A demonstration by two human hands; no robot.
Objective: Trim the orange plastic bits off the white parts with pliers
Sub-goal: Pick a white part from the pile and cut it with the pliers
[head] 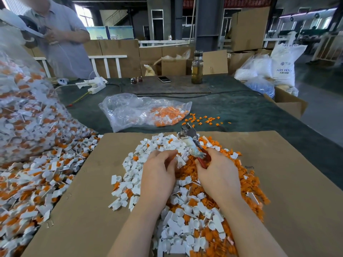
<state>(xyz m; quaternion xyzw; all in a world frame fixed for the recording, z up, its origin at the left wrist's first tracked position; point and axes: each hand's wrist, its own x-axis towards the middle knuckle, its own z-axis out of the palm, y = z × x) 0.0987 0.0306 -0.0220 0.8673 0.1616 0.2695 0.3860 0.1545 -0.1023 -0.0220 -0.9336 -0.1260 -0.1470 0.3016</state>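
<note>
A head-worn camera looks down on two bare hands working over a heap of small plastic pieces on a sheet of brown cardboard (278,164) that lies on a dark green counter (241,108). The right hand (219,175) has its grip closed around the red handles of a pair of pliers (193,145), whose metal head points up and away, above the heap. The left hand (157,173) is curled, its fingertips pinching a small white part (180,161) just beside the pliers' handles. The heap holds white parts (133,175) mostly on the left and loose orange bits (246,182) mostly on the right. To the left, a large clear bag (24,108) spills untrimmed white-and-orange pieces. Beyond the cardboard lies a smaller clear bag (133,110) with orange bits inside and a few scattered beside it. Farther back stand a bottle (197,69), a phone (164,79) and sunglasses (136,80), and another person (63,34) stands at the far left.
</note>
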